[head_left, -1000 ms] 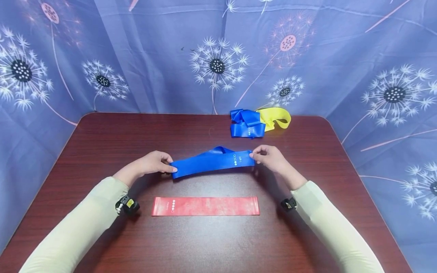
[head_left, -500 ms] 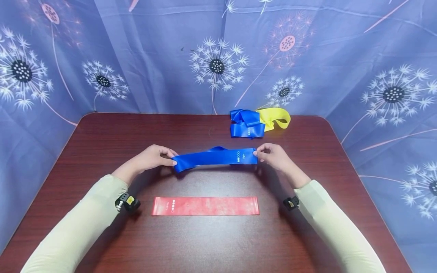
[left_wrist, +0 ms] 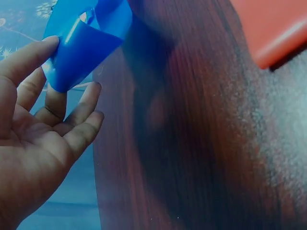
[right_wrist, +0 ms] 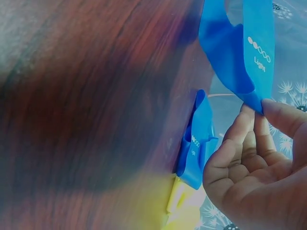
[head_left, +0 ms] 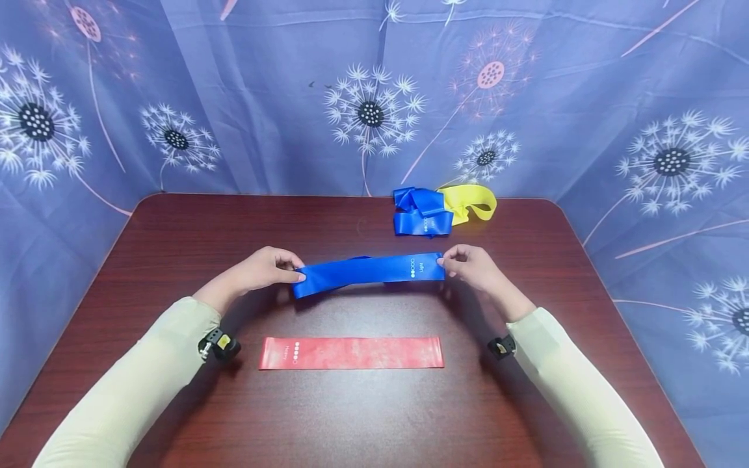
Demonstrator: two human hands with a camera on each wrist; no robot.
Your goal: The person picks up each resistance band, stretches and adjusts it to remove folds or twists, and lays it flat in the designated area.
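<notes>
A blue resistance band [head_left: 368, 272] marked "Light" is stretched out between my two hands, above the table. Its left end is pinched between thumb and fingers of my left hand [head_left: 266, 270]. My right hand [head_left: 474, 266] pinches the other end, close to the printed label. In the right wrist view the blue band [right_wrist: 259, 48] shows as a loop, with the right thumb and fingertips on its edge. The left wrist view has the left thumb [left_wrist: 45, 48] pressing the folded blue end. Nearer to me, a red band [head_left: 351, 353] marked "Heavy" lies flat on the table.
At the back of the dark wood table [head_left: 351, 416] sits another crumpled blue band [head_left: 422, 213], touching a yellow band [head_left: 475, 201]. A blue curtain [head_left: 281, 97] with dandelion prints hangs behind the table and along both sides.
My right hand has moved slightly right and up with its end of the blue band, and my left hand slightly up. The blue band's back layer is now mostly behind its front.
</notes>
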